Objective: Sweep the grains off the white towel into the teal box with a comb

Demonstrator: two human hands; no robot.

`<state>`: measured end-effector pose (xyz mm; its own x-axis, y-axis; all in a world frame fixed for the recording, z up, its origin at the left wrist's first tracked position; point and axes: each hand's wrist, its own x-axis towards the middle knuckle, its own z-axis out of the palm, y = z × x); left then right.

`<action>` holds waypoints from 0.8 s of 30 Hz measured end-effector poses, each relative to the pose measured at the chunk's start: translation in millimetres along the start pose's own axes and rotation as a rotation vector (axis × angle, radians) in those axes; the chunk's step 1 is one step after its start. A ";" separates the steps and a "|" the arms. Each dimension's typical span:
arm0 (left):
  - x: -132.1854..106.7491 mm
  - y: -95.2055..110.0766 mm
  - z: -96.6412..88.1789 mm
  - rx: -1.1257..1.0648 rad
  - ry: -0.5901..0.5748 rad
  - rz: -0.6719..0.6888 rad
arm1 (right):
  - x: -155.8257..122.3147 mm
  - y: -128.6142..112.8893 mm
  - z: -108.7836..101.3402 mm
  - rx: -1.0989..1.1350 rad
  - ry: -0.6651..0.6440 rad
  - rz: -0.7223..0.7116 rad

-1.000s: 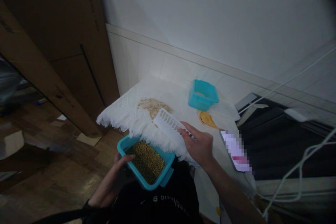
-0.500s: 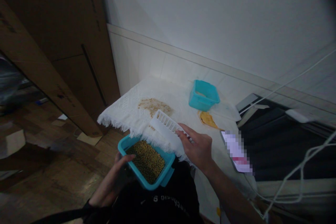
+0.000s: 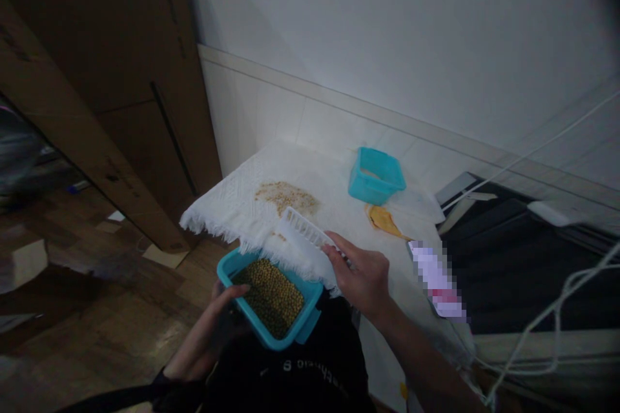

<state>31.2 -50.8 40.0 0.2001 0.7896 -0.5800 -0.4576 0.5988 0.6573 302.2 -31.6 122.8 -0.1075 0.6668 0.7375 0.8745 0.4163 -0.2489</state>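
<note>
My left hand [image 3: 213, 322] grips the near left side of a teal plastic container [image 3: 305, 319] filled with small green-brown beans [image 3: 270, 295], held just below the table's fringed front edge. My right hand [image 3: 361, 274] is closed on a white slotted plastic scraper [image 3: 296, 240], which lies tilted over the white cloth [image 3: 232, 203] with its lower edge right above the container. A loose patch of brown grains [image 3: 285, 195] lies on the cloth behind the scraper.
A second teal container [image 3: 375, 175] stands at the back of the table beside a yellow-brown scrap [image 3: 383, 219] and a clear lid [image 3: 419, 203]. A phone [image 3: 436, 279] lies at the right edge. Cardboard boxes [image 3: 97, 64] lean at the left; white cords [image 3: 557, 297] hang at the right.
My right hand has drawn the white scraper toward me and down, from over the grains to the cloth's front edge above the bean container. The left hand and container have stayed in place.
</note>
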 end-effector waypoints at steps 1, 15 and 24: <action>-0.6 0.7 0.5 0.005 0.000 0.000 | 0.5 -0.5 0.5 0.003 0.002 -0.010; -4.8 16.0 6.3 0.038 0.054 -0.003 | -0.7 -4.1 9.1 0.016 0.027 -0.122; -7.9 17.7 6.4 0.020 0.053 -0.021 | -2.9 -9.4 10.4 0.056 0.026 -0.242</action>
<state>27.1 -45.7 59.3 0.1636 0.7689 -0.6181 -0.4365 0.6183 0.6536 289.4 -30.9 116.4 -0.2976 0.5279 0.7954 0.7972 0.5958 -0.0972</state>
